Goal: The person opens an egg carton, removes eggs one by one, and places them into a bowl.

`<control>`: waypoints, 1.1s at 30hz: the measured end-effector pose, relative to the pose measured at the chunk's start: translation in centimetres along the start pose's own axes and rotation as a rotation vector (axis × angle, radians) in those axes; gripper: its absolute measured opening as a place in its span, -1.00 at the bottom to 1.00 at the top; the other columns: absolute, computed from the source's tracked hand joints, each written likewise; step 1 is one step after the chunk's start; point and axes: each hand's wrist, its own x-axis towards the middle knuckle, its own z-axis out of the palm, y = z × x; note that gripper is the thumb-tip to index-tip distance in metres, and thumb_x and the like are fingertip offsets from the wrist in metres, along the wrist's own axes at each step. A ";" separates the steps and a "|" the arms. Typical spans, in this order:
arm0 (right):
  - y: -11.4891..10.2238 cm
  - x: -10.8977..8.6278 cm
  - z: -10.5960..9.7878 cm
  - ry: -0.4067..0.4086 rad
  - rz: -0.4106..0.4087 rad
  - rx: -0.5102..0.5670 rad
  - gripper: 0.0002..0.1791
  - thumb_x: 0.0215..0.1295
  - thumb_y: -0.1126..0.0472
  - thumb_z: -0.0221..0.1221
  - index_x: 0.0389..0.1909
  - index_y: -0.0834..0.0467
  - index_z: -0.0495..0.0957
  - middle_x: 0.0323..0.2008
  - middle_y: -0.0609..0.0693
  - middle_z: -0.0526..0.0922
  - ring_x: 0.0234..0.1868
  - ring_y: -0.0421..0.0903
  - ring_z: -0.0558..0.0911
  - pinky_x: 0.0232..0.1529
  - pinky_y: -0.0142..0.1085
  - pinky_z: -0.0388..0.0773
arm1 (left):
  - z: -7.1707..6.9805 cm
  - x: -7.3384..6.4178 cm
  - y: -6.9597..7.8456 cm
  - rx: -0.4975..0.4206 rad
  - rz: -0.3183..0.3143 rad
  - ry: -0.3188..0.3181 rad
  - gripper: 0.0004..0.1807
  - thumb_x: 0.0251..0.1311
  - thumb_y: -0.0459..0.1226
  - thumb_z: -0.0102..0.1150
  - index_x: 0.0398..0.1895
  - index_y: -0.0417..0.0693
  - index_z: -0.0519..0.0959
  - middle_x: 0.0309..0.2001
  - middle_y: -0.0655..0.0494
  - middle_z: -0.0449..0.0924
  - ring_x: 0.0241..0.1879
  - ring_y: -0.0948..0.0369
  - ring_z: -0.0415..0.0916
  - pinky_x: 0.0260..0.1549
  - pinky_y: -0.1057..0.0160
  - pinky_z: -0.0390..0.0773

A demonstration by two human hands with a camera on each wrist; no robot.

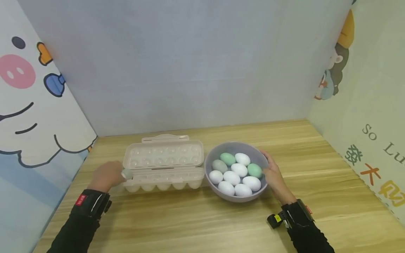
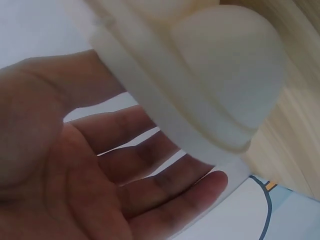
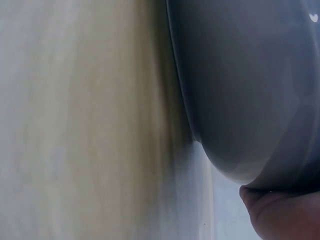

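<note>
At the left end of the open egg carton, my left hand holds a pale grey-green egg over the end cup. In the left wrist view, the carton's rim and rounded cups hide the egg and some fingertips; the palm faces the carton. A grey bowl stands to the carton's right, holding several white, green and greyish eggs. My right hand grips the bowl at its right rim. A fingertip touches the bowl's wall in the right wrist view.
Both the carton and the bowl rest on a wood-grain table. A plain grey backdrop rises behind it, with printed panels at the left and right sides.
</note>
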 end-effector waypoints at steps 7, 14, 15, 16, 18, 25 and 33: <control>0.1 0.0 0.0 -0.003 0.004 -0.007 -0.22 -0.02 0.56 -0.34 0.33 0.11 -0.07 0.36 0.11 -0.07 0.34 0.11 -0.12 0.28 0.12 -0.18 | -0.3 0.1 0.5 -0.061 0.028 -0.003 -0.80 -0.17 -0.36 0.17 -0.42 -0.31 0.48 -0.51 -0.04 0.43 -0.53 0.10 0.29 -0.53 0.12 0.38; -0.1 0.0 0.0 -0.001 -0.002 0.004 -0.22 -0.04 0.57 -0.33 0.33 0.14 -0.08 0.36 0.12 -0.08 0.34 0.10 -0.12 0.28 0.09 -0.19 | -0.9 0.3 1.3 -0.047 0.050 0.052 -0.57 -0.17 -0.37 0.09 -0.14 -0.45 0.45 -0.15 -0.37 0.44 -0.36 0.01 0.32 -0.44 0.12 0.39; -0.2 0.0 0.0 -0.004 -0.003 0.008 -0.21 -0.04 0.57 -0.33 0.33 0.14 -0.08 0.36 0.12 -0.08 0.34 0.09 -0.13 0.29 0.08 -0.19 | -0.9 0.3 1.4 -0.053 0.055 0.071 -0.56 -0.17 -0.37 0.08 -0.12 -0.44 0.45 -0.14 -0.38 0.43 -0.36 0.00 0.30 -0.45 0.12 0.37; -0.2 0.0 0.0 -0.006 -0.003 0.009 -0.22 -0.04 0.57 -0.33 0.33 0.14 -0.08 0.36 0.12 -0.09 0.34 0.09 -0.13 0.29 0.08 -0.19 | -1.0 0.3 1.5 -0.054 0.069 0.094 -0.56 -0.16 -0.37 0.08 -0.11 -0.43 0.45 -0.14 -0.39 0.42 -0.33 -0.02 0.31 -0.41 0.09 0.38; -0.2 0.0 0.0 -0.010 -0.002 0.011 -0.22 -0.03 0.56 -0.33 0.33 0.14 -0.09 0.36 0.13 -0.10 0.34 0.10 -0.13 0.29 0.08 -0.19 | -1.0 0.4 1.8 -0.063 0.103 0.144 -0.55 -0.15 -0.38 0.10 -0.09 -0.41 0.45 -0.16 -0.37 0.43 -0.31 -0.04 0.33 -0.36 0.04 0.40; -0.1 -0.1 0.1 -0.004 -0.002 0.016 -0.23 -0.03 0.56 -0.34 0.32 0.15 -0.07 0.36 0.14 -0.08 0.34 0.12 -0.12 0.28 0.10 -0.18 | -0.8 0.7 3.7 -0.126 0.192 0.267 -0.52 -0.12 -0.36 0.18 -0.03 -0.29 0.43 -0.11 -0.30 0.48 -0.11 -0.17 0.39 -0.13 -0.12 0.39; 0.4 0.2 0.0 0.021 -0.006 0.002 -0.23 -0.06 0.55 -0.33 0.31 0.14 -0.03 0.35 0.14 -0.05 0.33 0.13 -0.10 0.27 0.12 -0.15 | 0.5 1.8 8.6 -0.206 0.405 0.366 -0.67 -0.25 -0.43 0.22 -0.27 -0.25 0.55 -0.21 -0.13 0.49 -0.17 -0.06 0.41 -0.13 -0.02 0.43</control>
